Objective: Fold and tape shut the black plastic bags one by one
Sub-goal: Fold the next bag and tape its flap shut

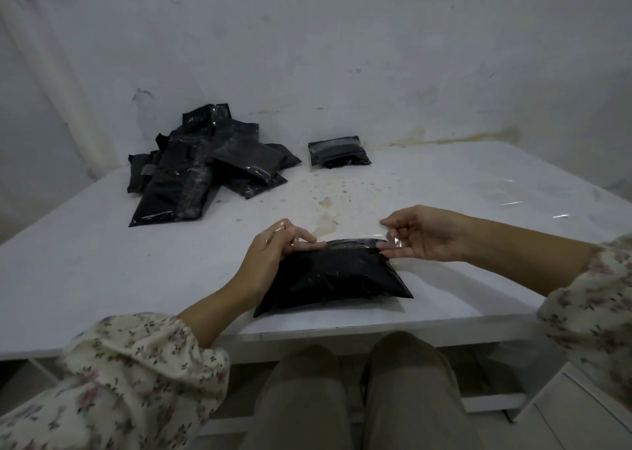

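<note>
1. Stained white wall [342, 39] & white table [102, 261], head view: a person in floral sleeves sits at the near edge, mid-seal on a black plastic bag [335, 278] lying just in front of them.
2. L hand [270, 251] curls round the bag's folded top-left corner, fingertips pinning one end of a clear tape strip [355, 243] to the fold.
3. R hand [427, 234] pinches the strip's other end betw. thumb & fingers, just off the bag's right corner. That end looks not yet pressed down.
4. Rear left: pile of black bags [191, 172]. One taped bag [338, 151] lies apart, rear centre. Glints near the right edge are prob. spare tape pieces [511, 204].
5. Risks, as judged: slack in the strip could let it wrinkle or stick to itself. If L hand eases off, the fold may spring open. Tape laid askew would miss the flap edge & leave a gap.
</note>
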A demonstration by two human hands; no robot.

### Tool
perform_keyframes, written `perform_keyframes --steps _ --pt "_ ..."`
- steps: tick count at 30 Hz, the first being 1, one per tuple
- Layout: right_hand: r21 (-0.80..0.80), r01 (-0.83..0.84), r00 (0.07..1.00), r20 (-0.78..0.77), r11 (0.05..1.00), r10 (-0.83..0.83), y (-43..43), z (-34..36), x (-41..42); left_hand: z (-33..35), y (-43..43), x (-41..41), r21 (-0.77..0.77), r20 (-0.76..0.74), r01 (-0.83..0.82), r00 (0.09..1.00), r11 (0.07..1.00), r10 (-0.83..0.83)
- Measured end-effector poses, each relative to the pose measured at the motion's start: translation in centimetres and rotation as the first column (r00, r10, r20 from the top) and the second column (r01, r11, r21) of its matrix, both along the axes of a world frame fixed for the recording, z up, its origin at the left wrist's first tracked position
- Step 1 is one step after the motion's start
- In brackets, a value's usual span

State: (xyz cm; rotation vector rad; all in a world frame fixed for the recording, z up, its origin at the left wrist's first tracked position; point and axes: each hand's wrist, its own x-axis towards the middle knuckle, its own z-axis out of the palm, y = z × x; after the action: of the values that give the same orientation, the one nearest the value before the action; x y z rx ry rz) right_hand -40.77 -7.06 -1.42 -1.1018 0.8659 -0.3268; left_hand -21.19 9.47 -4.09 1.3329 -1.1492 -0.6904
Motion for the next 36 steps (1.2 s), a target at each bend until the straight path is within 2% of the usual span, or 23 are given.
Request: perform_keyframes --steps 5,10,17,26,36 --pt "0.0 -0.026 0.999 -0.034 1.0 0.026 0.1 0.6 0.1 -1.3 -0.3 -0.2 -0.077 0.065 -0.08 0.994 0.994 0.085" --pt "0.05 -0.04 0.999 -0.012 0.998 0.041 0.4 1.1 0.2 -1.5 -1.0 0.5 -0.047 -0.107 -0.075 0.992 0.996 0.069" --pt "0.112 -0.024 0.999 0.034 0.993 0.02 0.5 1.4 0.1 -0.7 -1.2 0.5 0.006 -0.239 -0.062 0.969 0.998 0.062" --pt "0.084 -0.002 0.997 -0.074 0.997 0.008 1.5 1.4 0.6 -1.2 -1.1 0.0 -0.022 -0.164 -0.126 0.979 0.992 0.121" --pt "0.127 0.088 0.994 -0.071 0.988 -0.08 2.1 1.6 0.7 -1.3 -0.9 0.0 -0.036 -0.173 -0.135 0.977 0.99 0.127"
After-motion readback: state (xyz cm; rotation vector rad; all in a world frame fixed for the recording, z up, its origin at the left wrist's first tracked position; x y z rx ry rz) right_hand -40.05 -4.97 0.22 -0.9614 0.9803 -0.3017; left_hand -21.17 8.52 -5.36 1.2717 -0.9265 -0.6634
